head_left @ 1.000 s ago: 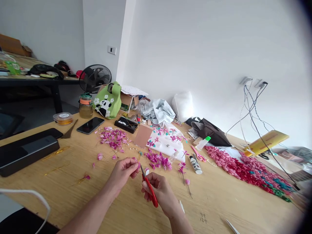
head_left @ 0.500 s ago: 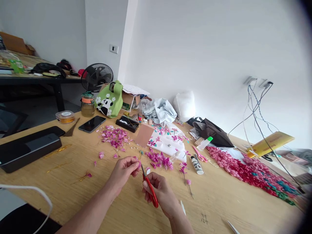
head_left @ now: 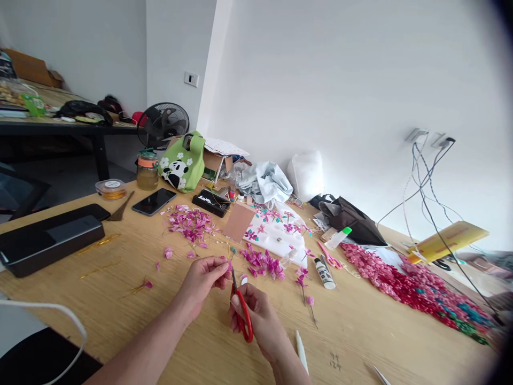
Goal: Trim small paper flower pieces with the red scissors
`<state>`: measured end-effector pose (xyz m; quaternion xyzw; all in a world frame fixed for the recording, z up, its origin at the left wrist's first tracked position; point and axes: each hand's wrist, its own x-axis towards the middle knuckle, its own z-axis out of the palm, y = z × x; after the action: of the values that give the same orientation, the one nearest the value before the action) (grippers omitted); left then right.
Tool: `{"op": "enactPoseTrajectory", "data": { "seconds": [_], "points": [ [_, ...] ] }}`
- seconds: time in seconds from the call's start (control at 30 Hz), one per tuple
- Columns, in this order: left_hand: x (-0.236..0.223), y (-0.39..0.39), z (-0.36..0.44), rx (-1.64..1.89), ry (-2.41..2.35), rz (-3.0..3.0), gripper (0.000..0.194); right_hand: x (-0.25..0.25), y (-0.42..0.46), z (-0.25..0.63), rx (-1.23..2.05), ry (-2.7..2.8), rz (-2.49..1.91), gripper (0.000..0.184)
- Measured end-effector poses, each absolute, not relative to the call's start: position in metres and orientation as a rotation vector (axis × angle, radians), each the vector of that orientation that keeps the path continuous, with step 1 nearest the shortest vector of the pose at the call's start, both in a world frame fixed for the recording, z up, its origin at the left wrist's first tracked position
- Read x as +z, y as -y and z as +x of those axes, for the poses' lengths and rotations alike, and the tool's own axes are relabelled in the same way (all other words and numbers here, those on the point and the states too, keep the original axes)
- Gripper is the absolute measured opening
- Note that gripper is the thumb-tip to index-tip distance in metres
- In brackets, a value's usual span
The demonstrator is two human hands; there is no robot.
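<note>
Above the wooden table, my left hand [head_left: 206, 275] pinches a small pink flower [head_left: 230, 269] with thin gold wire rising from it. My right hand [head_left: 258, 313] grips red-handled scissors [head_left: 247, 326], fingers around the handles. The dark blades point up and away, with their tips at the flower beside my left fingertips. Whether the blades touch it I cannot tell. Just beyond the hands lies a heap of magenta petal flowers [head_left: 264, 263]. Loose pink petals [head_left: 192, 224] are spread farther back to the left, and a pink flower with gold wires [head_left: 147, 284] lies left of my forearm.
A phone [head_left: 154, 201], a jar [head_left: 147, 174] and a long black case [head_left: 52, 243] stand on the left. At the back are a green panda bag [head_left: 184, 166] and a black tray [head_left: 211, 202]. Right are a small bottle [head_left: 324, 274], pink scissors [head_left: 331, 256] and red-pink flowers [head_left: 401, 280].
The red scissors have swung slightly left and more upright in my right hand, uncovering more of a white pen-like tool. My left hand keeps its pinch. The view has shifted slightly.
</note>
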<state>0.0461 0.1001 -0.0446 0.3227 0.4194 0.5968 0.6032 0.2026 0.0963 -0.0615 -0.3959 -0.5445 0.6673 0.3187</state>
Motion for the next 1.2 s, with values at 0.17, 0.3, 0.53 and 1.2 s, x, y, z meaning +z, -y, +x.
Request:
{"op": "enactPoseTrajectory", "data": {
  "seconds": [0.17,0.3,0.53,1.2],
  "points": [
    [-0.0458,-0.1003,0.0467,1.37,-0.949,0.72,0.023,-0.0625,-0.0944,0.2008,1.759,1.415,-1.008,0.049],
    [-0.0474,-0.0997,0.0473,1.369,-0.94,0.712,0.023,-0.0625,-0.0922,0.1991,1.734,1.397,-1.016,0.048],
    [-0.0492,-0.0997,0.0485,1.381,-0.929,0.696,0.023,-0.0646,-0.0929,0.1985,1.741,1.398,-1.015,0.051],
    [-0.0482,-0.0995,0.0492,1.386,-0.958,0.699,0.024,-0.0655,-0.0923,0.1983,1.716,1.393,-1.023,0.052]
  ]
}}
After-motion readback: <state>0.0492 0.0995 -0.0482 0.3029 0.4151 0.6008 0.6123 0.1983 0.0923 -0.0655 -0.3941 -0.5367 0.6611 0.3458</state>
